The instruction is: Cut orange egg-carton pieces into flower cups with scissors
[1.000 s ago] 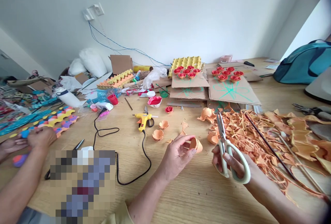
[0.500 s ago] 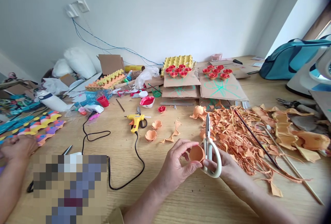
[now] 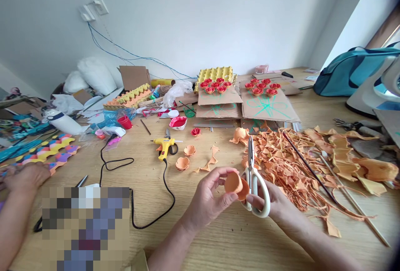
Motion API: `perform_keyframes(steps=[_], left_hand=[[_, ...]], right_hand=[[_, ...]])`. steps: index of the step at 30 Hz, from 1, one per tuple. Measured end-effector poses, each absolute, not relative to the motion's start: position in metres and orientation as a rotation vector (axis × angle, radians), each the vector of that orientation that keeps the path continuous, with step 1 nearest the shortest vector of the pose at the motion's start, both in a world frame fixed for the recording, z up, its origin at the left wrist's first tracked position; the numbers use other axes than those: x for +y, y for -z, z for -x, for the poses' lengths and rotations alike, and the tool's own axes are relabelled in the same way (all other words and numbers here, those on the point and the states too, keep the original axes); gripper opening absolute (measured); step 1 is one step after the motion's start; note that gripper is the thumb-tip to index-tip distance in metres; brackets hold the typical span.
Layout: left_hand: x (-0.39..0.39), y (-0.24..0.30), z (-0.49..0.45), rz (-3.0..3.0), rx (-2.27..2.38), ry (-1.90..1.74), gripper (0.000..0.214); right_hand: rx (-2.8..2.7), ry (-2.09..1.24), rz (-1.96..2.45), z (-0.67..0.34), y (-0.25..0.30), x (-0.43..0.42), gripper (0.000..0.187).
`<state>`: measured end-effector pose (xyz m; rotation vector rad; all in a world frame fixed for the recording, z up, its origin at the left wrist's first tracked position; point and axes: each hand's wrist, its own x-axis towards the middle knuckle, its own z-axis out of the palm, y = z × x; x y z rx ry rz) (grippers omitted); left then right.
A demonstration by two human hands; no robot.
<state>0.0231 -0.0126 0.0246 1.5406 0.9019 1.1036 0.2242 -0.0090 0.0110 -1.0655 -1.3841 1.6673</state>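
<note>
My left hand (image 3: 208, 200) pinches an orange egg-carton cup (image 3: 233, 182) between thumb and fingers. Behind and to the right of it shows a second orange cup (image 3: 244, 189), overlapping the first, with my right thumb at its edge. My right hand (image 3: 271, 198) is wrapped around white-handled scissors (image 3: 256, 191), their blades pointing up and away from me. Farther off on the table lie two stacks of trimmed orange cups, a near one (image 3: 182, 164) and a far one (image 3: 189, 150), beside a curled orange scrap (image 3: 210, 160).
A heap of orange carton scraps (image 3: 287, 166) covers the right side. Left of the cups lies a yellow glue gun (image 3: 164, 146) with a black cord. Red paper flowers stand on cardboard (image 3: 268, 106) at the back. Another person's hand (image 3: 29, 175) touches a painted carton strip (image 3: 62, 158).
The two orange cups, nested together before, have come partly apart, the left one shifting left and tilting. The other person's hand at the left has moved slightly right.
</note>
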Motion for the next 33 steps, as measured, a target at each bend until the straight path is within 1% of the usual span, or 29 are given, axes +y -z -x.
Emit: perform_keyframes(steps=[2,4,6,10,14,19,24,29,33], left_hand=[[-0.01,-0.022,-0.021,-1.426,0.962,-1.218,0.04],[-0.008,-0.02,-0.019,-1.462,1.115,-1.255,0.039],[-0.007,-0.019,-0.02,-1.613,1.227,-1.162,0.04],[-0.01,-0.017,-0.024,-1.887,1.285,-0.908,0.041],[-0.011,-0.011,-0.026,-1.968,1.372,-0.834,0.043],[-0.012,-0.009,-0.028,-1.964,1.29,-0.836,0.044],[-0.016,-0.011,-0.035,-1.992,1.26,-0.874,0.036],[-0.017,-0.009,-0.036,-1.974,1.374,-0.94,0.029],[-0.016,-0.007,-0.036,-2.027,1.352,-0.906,0.039]], right_hand=[[-1.363,-1.666,1.094,-0.226,-0.008,-0.008,0.043],[-1.336,-1.637,1.129,-0.229,-0.004,-0.006,0.043],[-1.328,-1.595,1.16,-0.232,-0.002,-0.005,0.043],[-1.396,-1.52,1.18,-0.236,-0.001,-0.003,0.04],[-1.454,-1.492,1.152,-0.237,-0.004,-0.002,0.036],[-1.495,-1.536,1.097,-0.233,-0.008,-0.002,0.033],[-1.491,-1.591,1.05,-0.229,-0.01,-0.002,0.036],[-1.465,-1.402,1.161,-0.233,-0.001,0.0,0.034],[-1.507,-1.246,1.241,-0.234,0.011,0.0,0.029]])
